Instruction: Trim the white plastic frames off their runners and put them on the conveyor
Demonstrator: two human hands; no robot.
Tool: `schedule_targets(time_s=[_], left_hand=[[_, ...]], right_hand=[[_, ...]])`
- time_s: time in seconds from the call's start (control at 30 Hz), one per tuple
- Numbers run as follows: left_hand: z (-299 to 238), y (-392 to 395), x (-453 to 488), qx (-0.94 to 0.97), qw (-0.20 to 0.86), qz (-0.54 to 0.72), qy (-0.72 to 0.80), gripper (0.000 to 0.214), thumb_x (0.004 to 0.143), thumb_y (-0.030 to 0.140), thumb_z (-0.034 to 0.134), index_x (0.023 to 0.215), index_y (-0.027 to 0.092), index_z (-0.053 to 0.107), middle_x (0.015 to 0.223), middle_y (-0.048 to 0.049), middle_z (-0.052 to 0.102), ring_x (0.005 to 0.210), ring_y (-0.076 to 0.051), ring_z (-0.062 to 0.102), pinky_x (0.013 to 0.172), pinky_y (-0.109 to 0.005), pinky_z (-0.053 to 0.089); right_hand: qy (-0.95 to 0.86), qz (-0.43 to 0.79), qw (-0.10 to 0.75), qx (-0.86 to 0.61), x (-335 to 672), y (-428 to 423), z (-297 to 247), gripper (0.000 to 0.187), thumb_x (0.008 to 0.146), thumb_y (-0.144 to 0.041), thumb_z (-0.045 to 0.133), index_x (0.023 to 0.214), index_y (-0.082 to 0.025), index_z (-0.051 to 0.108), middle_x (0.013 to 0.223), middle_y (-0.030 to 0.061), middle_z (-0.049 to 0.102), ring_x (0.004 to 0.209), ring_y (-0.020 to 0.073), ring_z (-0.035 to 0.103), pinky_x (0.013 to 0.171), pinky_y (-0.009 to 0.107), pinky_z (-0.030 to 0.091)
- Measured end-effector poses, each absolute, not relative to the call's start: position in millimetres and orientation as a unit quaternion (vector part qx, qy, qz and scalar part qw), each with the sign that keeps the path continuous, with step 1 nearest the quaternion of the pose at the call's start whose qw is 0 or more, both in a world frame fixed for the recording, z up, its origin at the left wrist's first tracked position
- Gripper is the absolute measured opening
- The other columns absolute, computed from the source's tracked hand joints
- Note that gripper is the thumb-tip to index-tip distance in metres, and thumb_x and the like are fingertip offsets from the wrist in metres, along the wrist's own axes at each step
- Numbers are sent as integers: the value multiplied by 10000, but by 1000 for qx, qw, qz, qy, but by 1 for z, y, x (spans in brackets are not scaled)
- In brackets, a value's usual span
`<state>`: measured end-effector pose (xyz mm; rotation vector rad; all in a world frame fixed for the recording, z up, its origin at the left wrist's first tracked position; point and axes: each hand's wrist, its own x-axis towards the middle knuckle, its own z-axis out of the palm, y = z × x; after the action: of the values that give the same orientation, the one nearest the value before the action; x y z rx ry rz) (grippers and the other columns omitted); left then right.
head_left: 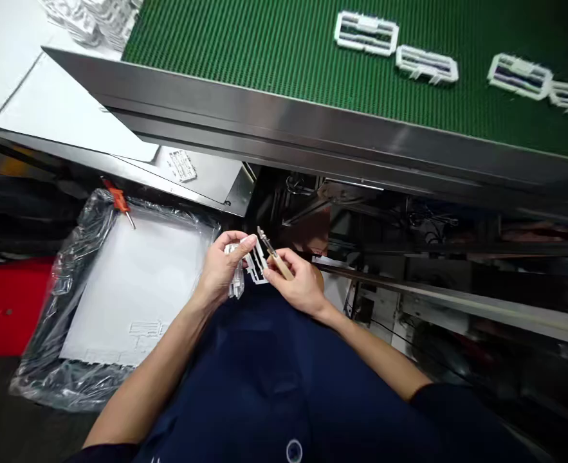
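My left hand [223, 265] is closed around several white plastic frames [237, 281], bunched together under its fingers. One white slotted frame [256, 262] stands out from the bunch, between my two hands. Gripped in my right hand [299, 283] is a small tool with a beige handle [282, 267] and a narrow metal tip pointing up and left; its exact kind is unclear. The fingertips of my right hand are at the edge of the slotted frame, and the tool's tip is just above it. Both hands are in front of my dark blue shirt.
A green ribbed conveyor belt [245, 58] with a metal side runs across the top, carrying white frames [366, 33]. At left, a plastic-lined bin [66, 283] holds white sheet and frames, with an orange-handled screwdriver [118, 198] at its rim. Frames are piled [98, 22] on the table.
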<state>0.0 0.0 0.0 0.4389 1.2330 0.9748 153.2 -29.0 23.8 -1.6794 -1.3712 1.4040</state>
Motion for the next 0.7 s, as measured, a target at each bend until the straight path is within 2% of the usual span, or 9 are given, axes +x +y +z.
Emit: schedule_targets(time_s=[0.1,0.2,0.33,0.57,0.7], left_hand=[[7,4,-6,160,735,408,517,302,713,379,747,854,141,626,711,-6,624,500,-92,555,456,-179,476],[9,6,-11,118,767,396,490,271,747,362,712,870,129,648,683,-24,634,513,-114,584,473,-195,500],[4,8,-15,74,788,390,470,209,777,310,677,877,127,658,693,-46,656,528,-138,606,494,-231,531],[3,6,-14,122,786,369,480,218,710,216,737,877,115,640,658,-39,634,521,-124,584,489,-207,516],[3,5,-14,131,777,363,498,199,700,200,741,842,115,631,601,-33,612,518,-125,574,488,-202,505]], right_hand=[[-435,593,331,-591,166,-25,14,225,701,-295,681,839,-178,547,725,-33,539,631,94,512,588,224,419],[-379,639,363,-562,175,-24,8,275,693,-303,703,871,-180,534,734,-31,530,634,97,534,569,222,430],[-379,636,375,-557,178,-26,6,253,715,-283,700,889,-179,548,749,-26,531,653,95,542,582,221,435],[-375,649,373,-547,178,-27,6,287,697,-306,730,881,-180,549,739,-23,550,654,102,550,576,222,436],[-359,685,364,-519,178,-25,6,267,766,-379,667,894,-188,531,696,-12,592,600,106,539,545,228,416]])
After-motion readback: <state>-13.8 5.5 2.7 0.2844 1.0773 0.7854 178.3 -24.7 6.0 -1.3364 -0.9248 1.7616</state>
